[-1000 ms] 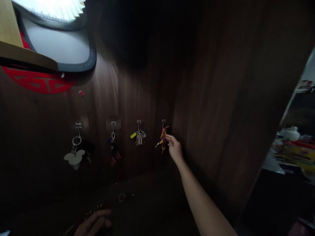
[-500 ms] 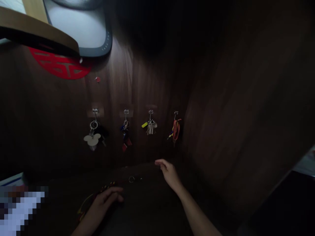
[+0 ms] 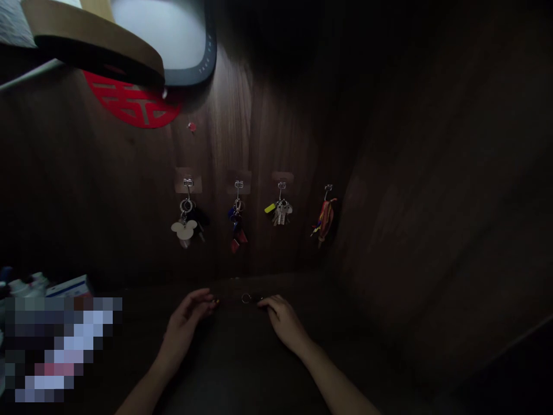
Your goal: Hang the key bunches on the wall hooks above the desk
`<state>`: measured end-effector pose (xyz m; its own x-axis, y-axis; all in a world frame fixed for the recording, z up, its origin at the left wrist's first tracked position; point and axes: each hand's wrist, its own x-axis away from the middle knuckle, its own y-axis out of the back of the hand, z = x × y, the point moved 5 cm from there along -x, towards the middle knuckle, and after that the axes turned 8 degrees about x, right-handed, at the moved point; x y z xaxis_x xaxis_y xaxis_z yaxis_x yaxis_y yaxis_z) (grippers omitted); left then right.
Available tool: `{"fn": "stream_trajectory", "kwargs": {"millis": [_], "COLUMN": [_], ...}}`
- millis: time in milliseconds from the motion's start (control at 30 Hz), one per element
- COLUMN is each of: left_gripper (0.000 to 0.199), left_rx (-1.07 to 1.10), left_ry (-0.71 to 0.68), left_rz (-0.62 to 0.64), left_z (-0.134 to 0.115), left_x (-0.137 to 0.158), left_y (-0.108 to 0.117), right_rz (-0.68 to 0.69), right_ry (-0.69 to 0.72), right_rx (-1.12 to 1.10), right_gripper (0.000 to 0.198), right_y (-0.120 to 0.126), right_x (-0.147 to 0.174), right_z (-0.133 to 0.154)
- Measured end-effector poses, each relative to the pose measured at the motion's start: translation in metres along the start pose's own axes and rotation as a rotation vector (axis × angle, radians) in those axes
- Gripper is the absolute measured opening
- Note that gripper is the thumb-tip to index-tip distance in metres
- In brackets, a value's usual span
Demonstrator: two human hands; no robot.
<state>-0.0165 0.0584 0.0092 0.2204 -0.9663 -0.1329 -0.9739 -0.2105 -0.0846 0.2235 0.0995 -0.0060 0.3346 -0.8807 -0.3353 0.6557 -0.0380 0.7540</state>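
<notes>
My left hand (image 3: 185, 320) is over the dark wooden surface with its fingers curled together. A small yellowish bit (image 3: 217, 301) shows at its fingertips; the rest of what they pinch, if anything, is hidden. To its right lies a metal key ring (image 3: 246, 298) with something dark beside it. My right hand (image 3: 283, 323) reaches in from the right, fingers pressed together, its fingertips at the dark end of that key ring. Above hang several key bunches on wall hooks: one with a white mouse-head tag (image 3: 185, 230), one blue and red (image 3: 237, 222), one with a yellow tag (image 3: 270, 208).
At the far right hook hangs an orange cord bunch (image 3: 326, 219). A red paper cutout (image 3: 138, 104) and a grey-edged device (image 3: 190, 75) are above left. Bottles (image 3: 37, 282) and a box (image 3: 73, 286) stand at left. A dark side panel (image 3: 410, 230) rises at right.
My left hand has moved up over the coloured cord, which is mostly hidden now. My right hand has come down and left to the key ring. The whole view has shifted.
</notes>
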Motion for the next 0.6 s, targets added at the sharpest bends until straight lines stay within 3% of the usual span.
{"fn": "stream_trajectory", "kwargs": {"millis": [67,133,367,500,600], "left_gripper": [0.034,0.034,0.025,0.024,0.023], "left_rx": [-0.137,-0.309,-0.865,-0.815,-0.686], "left_ry": [-0.078,-0.153,-0.287,-0.258,-0.255], "left_rz": [-0.132,-0.178,0.103,0.14,0.152], "left_z": [-0.001,0.0,0.01,0.003,-0.002], "left_x": [-0.005,-0.009,-0.006,0.004,0.013], "left_y": [0.016,0.027,0.011,-0.001,-0.01], "right_rz": [0.006,0.013,0.026,0.027,0.128], "right_ry": [0.006,0.012,0.039,0.062,0.071], "right_rx": [0.009,0.025,0.06,0.006,-0.175], "right_gripper": [0.038,0.038,0.037,0.032,0.029], "right_y": [-0.001,-0.003,-0.006,-0.002,-0.006], "right_x": [0.0,-0.001,-0.001,0.003,0.01], "right_z": [-0.001,-0.003,-0.005,0.01,0.033]}}
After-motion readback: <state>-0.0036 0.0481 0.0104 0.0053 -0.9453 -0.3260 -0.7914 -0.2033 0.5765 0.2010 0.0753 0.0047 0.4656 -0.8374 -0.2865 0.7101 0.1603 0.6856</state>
